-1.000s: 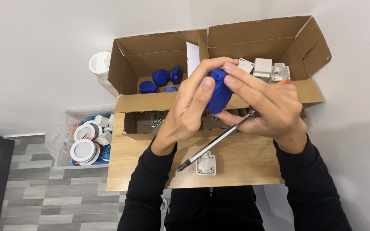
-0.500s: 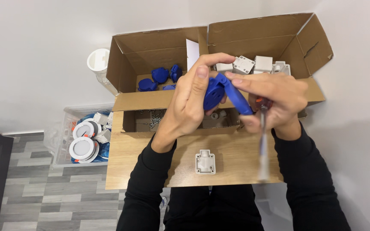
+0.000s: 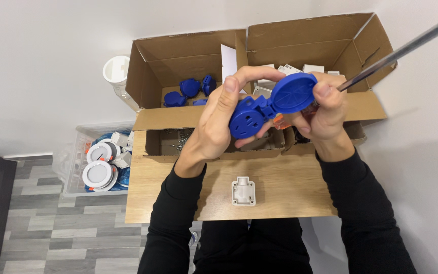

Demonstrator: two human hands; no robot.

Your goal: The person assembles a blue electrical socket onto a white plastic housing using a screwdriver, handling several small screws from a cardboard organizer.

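Both hands hold a blue plastic socket insert with a round hinged lid (image 3: 272, 104) up over the wooden tabletop (image 3: 290, 190), in front of the open cardboard box (image 3: 188, 48). The left hand (image 3: 219, 119) is closed round the socket body at nine o'clock, thumb on top. The right hand (image 3: 325, 109) pinches the open lid at three o'clock — its fingers also curled round a long metal-shafted screwdriver (image 3: 396, 50) pointing toward two o'clock. The piece looks light, rigid and smooth; the body seems the safer hold — the lid's hinge likely its weak spot. A white plastic socket housing (image 3: 243, 191) lies at six o'clock.
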